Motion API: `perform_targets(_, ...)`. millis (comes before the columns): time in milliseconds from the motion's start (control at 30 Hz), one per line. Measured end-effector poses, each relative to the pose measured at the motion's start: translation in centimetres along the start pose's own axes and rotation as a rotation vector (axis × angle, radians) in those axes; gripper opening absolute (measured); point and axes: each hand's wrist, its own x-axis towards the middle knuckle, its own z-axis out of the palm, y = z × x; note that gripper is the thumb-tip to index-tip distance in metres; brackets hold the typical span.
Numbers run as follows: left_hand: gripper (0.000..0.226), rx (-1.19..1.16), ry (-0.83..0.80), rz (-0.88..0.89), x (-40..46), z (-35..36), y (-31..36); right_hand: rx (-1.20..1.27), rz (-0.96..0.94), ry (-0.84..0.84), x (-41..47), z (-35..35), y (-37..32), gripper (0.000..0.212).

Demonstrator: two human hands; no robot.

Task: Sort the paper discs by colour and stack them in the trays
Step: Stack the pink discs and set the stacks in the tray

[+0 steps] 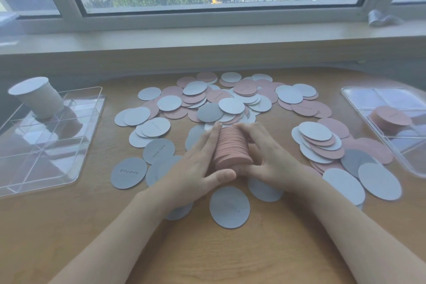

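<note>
2 hands [196, 163] [272, 161] grip pink stack [231, 147] on edge; axis runs away from viewer.

Both bare forearms are stretched forward and angled inward. The left hand [196, 163] and right hand [265, 154] are set facing each other, fingers extended forward and thumbs brought together near the body, cupping a stack between the palms.
</note>
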Motion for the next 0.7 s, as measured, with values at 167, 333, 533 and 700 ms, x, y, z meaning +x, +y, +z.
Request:
perform_targets(167, 0.096, 0.143, 0.089, 0.014, 0.2, 1.0, -0.4, -0.089, 0.028, -0.086, 0.0, 1.0, -0.3, 0.092)
perform_targets(333, 0.093, 0.15, 0.12, 0.029, 0.1, 1.2, 0.2, -0.15, 0.052, -0.071, 0.0, 1.2, -0.6, 0.108)
perform_targets(533, 0.09, 0.092, 0.188, 0.02, 0.2, 0.9, 0.0, -0.116, 0.098, -0.106, 0.0, 0.7, -0.8, 0.124)
perform_targets(700, 0.091, -0.016, 0.157, 0.016, -0.2, -0.5, -1.0, 0.302, 0.182, 0.013, -0.7, -2.7, -1.2, 0.063)
